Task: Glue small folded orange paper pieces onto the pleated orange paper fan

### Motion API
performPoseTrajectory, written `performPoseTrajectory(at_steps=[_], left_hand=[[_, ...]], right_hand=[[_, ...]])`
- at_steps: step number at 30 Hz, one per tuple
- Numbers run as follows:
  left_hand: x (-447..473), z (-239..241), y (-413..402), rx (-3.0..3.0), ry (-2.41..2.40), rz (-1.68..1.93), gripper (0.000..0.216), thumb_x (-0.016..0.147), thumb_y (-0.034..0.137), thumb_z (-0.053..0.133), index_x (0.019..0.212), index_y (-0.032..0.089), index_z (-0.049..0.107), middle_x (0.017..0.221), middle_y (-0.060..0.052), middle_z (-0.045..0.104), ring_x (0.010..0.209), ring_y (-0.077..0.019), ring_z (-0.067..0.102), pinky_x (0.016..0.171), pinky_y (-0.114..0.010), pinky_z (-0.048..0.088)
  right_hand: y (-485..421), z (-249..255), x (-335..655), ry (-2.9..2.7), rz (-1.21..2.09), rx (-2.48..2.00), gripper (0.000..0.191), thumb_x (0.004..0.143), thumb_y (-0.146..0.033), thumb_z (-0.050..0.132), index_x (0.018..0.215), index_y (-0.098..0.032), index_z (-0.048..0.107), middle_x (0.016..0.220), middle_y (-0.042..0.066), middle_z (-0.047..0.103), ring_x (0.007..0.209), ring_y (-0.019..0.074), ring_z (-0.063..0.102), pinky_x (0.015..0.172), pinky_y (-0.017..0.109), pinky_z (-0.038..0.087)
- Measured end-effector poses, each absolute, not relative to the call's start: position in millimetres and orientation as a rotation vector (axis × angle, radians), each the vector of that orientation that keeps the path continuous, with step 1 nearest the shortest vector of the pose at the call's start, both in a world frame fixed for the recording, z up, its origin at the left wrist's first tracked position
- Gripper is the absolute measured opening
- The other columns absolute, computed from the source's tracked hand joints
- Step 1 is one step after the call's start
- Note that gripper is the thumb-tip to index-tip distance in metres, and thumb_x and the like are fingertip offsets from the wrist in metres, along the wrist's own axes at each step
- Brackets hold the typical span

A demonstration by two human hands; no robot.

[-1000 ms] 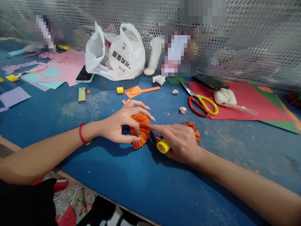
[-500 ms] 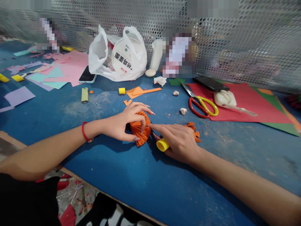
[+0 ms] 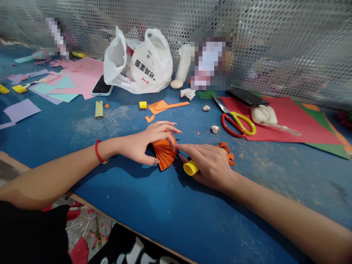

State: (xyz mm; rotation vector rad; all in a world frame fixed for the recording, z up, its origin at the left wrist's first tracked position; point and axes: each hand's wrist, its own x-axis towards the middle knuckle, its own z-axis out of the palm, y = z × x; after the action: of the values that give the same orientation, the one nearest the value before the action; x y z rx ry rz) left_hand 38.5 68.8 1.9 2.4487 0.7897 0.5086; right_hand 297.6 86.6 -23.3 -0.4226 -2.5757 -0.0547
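Observation:
An orange pleated paper fan lies spread on the blue table. My left hand arches over it, thumb at its lower left edge and index fingertip on the pleats near the right rim, holding it between them. My right hand is closed around a yellow glue stick, whose round end points left. The outstretched right index finger meets the fan's right rim, close to the left index fingertip. Orange paper scraps lie just beyond the right hand. A small yellow cap stands behind the fan.
Scissors rest partly on red paper at right, near a white case and black phone. Behind are a lighter, another phone and a plastic bag. Perforated metal closes the back.
My left index finger has straightened and slid right across the pleats toward the rim. My right hand stays almost still with the glue stick in it.

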Motion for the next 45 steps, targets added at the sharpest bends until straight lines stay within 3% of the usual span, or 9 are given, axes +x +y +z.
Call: performPoseTrajectory(at_steps=[6, 12, 21, 33, 45], left_hand=[[39.0, 3.4, 68.4, 2.440, 0.775, 0.505, 0.057, 0.069, 0.019, 0.068, 0.124, 0.027, 0.053, 0.150, -0.013, 0.042, 0.149, -0.0352, 0.021, 0.119, -0.063, 0.023], [40.6, 2.5, 69.5, 2.440, 0.796, 0.544, 0.038, 0.070, 0.014, 0.064, 0.107, 0.024, 0.059, 0.145, -0.011, 0.048, 0.148, -0.0335, 0.025, 0.119, -0.062, 0.024], [41.8, 0.0, 69.4, 2.430, 0.916, 0.495, 0.038, 0.072, 0.006, 0.056, 0.107, 0.023, 0.058, 0.147, -0.010, 0.047, 0.148, -0.0313, 0.024, 0.118, -0.062, 0.026], [46.8, 4.8, 61.5, 2.321, 0.973, 0.441, 0.062, 0.059, -0.004, 0.043, 0.114, 0.025, 0.051, 0.152, -0.007, 0.040, 0.152, -0.0278, 0.015, 0.122, -0.061, 0.017], [45.9, 3.7, 61.2, 2.304, 0.987, 0.434, 0.063, 0.060, -0.004, 0.044, 0.116, 0.025, 0.051, 0.152, -0.005, 0.038, 0.152, -0.0254, 0.014, 0.123, -0.058, 0.018]], right_hand=[[87.0, -23.3, 297.8, -2.581, -0.033, -0.422, 0.034, 0.083, -0.011, 0.051, 0.116, -0.014, 0.060, 0.097, 0.004, 0.078, 0.067, 0.0156, 0.068, 0.056, 0.028, 0.041], [87.4, -25.3, 298.9, -2.583, -0.041, -0.432, 0.031, 0.084, -0.013, 0.055, 0.114, -0.015, 0.061, 0.101, 0.005, 0.078, 0.073, 0.0172, 0.070, 0.057, 0.028, 0.043], [87.9, -24.4, 298.3, -2.587, -0.050, -0.415, 0.034, 0.085, -0.013, 0.052, 0.118, -0.014, 0.059, 0.103, 0.005, 0.077, 0.068, 0.0162, 0.068, 0.056, 0.029, 0.042], [87.8, -25.5, 298.2, -2.597, -0.037, -0.442, 0.030, 0.086, -0.013, 0.054, 0.115, -0.014, 0.061, 0.101, 0.004, 0.077, 0.073, 0.0176, 0.070, 0.057, 0.029, 0.041], [87.7, -25.6, 297.7, -2.608, -0.048, -0.454, 0.028, 0.085, -0.013, 0.055, 0.112, -0.014, 0.063, 0.098, 0.003, 0.077, 0.069, 0.0183, 0.069, 0.055, 0.031, 0.039]])
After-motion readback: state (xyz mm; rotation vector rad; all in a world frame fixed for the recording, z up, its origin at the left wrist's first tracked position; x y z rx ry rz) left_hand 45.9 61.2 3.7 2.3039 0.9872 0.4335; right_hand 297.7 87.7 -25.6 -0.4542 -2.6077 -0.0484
